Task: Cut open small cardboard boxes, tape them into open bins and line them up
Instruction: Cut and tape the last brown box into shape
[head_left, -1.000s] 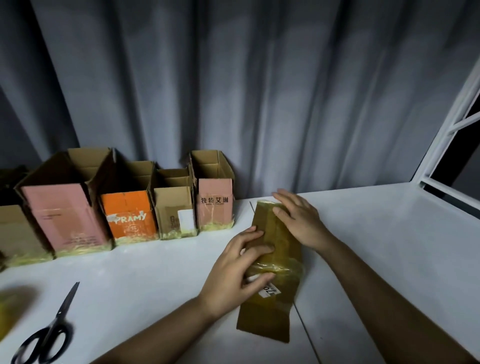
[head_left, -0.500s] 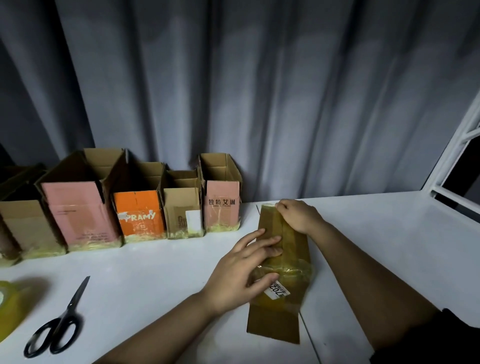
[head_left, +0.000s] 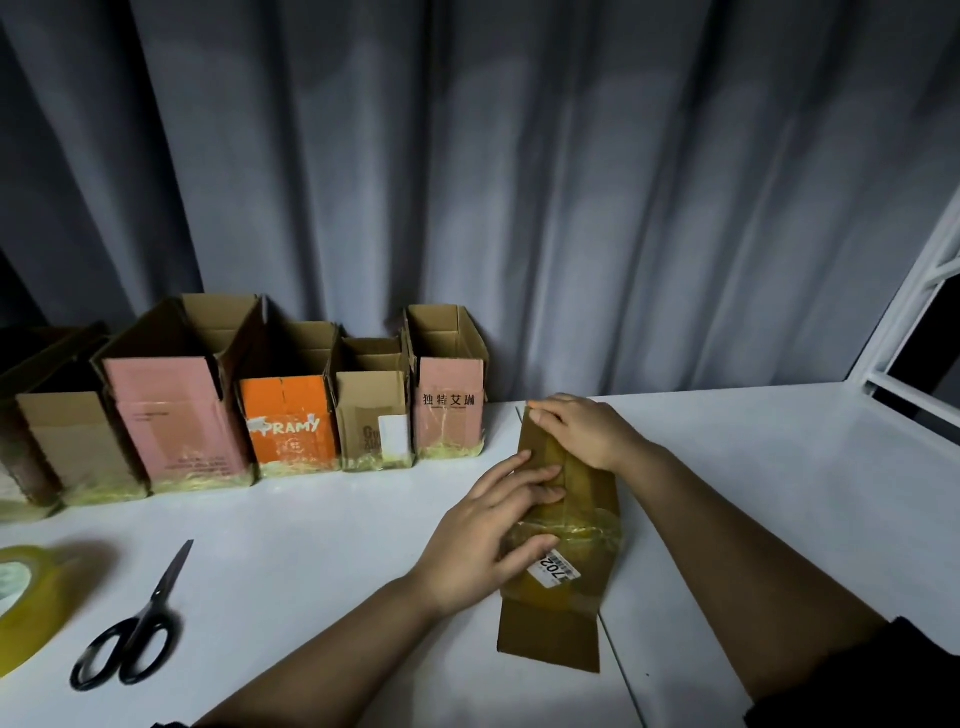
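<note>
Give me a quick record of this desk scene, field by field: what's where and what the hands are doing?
surface: white table, grey curtain behind
finished bins: five open cardboard bins in a row along the curtain
box in work: flattened brown box lying on the table, wrapped with tape, white label showing
left hand: left hand pressing flat on the box's middle
right hand: right hand gripping the box's far end
tools: black scissors and tape roll, untouched, to the left
</note>
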